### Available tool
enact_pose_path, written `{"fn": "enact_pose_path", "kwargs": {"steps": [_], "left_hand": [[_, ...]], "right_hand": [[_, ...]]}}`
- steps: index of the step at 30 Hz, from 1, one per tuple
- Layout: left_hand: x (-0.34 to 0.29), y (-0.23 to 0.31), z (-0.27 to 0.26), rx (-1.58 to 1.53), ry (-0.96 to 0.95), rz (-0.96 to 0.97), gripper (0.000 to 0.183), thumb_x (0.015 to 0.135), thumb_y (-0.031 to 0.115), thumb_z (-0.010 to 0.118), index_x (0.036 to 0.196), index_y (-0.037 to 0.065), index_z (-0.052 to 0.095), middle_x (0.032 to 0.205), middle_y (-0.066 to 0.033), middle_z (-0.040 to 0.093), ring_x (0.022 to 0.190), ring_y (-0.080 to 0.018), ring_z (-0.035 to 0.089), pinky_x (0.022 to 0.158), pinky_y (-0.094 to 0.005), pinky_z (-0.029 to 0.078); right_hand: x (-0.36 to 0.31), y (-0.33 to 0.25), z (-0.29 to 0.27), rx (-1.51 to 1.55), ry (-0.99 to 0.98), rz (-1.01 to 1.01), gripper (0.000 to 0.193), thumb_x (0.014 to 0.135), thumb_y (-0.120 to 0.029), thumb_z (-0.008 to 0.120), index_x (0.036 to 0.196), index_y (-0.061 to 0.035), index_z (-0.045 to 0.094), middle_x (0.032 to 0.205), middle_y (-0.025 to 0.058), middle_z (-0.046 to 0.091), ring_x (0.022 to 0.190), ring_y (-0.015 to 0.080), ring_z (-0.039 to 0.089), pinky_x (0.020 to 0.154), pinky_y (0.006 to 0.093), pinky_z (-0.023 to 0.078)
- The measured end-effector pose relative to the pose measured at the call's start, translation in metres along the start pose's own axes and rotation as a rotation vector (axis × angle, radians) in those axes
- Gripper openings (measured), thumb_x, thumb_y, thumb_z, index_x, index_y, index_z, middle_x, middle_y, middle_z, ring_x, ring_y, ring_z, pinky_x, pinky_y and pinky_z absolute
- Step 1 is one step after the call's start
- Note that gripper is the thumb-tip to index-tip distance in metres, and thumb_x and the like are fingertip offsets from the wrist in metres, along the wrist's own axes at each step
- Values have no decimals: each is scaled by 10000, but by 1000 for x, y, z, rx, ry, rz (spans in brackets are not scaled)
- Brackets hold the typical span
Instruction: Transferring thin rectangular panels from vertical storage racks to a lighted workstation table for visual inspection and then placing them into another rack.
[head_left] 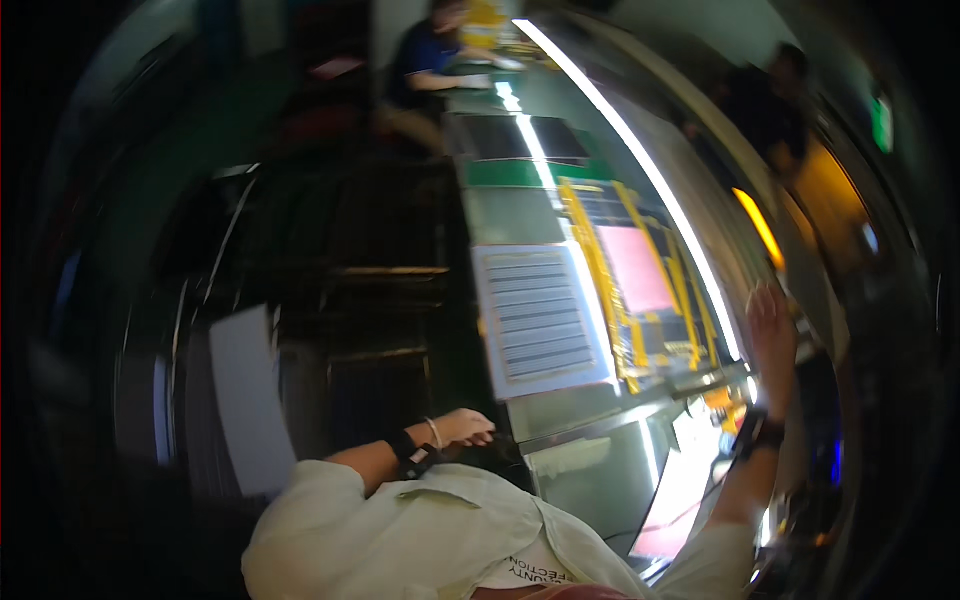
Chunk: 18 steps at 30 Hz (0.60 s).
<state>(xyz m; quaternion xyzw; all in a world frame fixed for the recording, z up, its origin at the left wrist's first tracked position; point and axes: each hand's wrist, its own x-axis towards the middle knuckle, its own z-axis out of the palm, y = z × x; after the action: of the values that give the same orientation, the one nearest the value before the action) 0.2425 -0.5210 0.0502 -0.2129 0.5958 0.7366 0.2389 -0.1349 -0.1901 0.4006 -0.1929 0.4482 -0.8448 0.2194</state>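
Frame blurred w/ motion, so reading is rough. Right hand (772, 335) is raised at far edge of the long tabletop (520, 215), fingers spread open, holding nothing; nearest thing is the pink sheet (637, 268) inside yellow tape marks. Left hand (462, 427) is low at the near tabletop edge by the white ribbed panel (540, 320), fingers curled; can't tell if they grip anything. Looks like a between-steps reach, not a grasp. Next move prob. needs right hand lowered flat onto the sheet area.

White striped sheet (540, 320) and pink panel (635, 268) crowd bench (580, 405), dark gap left
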Motion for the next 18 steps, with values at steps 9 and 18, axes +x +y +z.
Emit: {"fn": "enact_pose_path", "kwargs": {"steps": [9, 18], "left_hand": [[-215, -200, -37, -256, 1099, 4, 202, 904, 190, 596, 896, -4, 654, 764, -81, 679, 667, -152, 645, 612, -284, 524], [-428, -342, -79, -29, 1767, -348, 274, 832, 306, 585, 795, 62, 703, 782, -161, 689, 740, -359, 664, 688, -450, 519]], "right_hand": [[-130, 270, 122, -566, -484, 595, 318, 978, -202, 531, 1200, 23, 567, 937, 128, 695, 789, 171, 670, 696, 279, 535], [-237, 332, 172, -571, -524, 777, 308, 962, -201, 561, 1176, 19, 587, 909, 116, 692, 769, 164, 666, 696, 273, 540]]}}
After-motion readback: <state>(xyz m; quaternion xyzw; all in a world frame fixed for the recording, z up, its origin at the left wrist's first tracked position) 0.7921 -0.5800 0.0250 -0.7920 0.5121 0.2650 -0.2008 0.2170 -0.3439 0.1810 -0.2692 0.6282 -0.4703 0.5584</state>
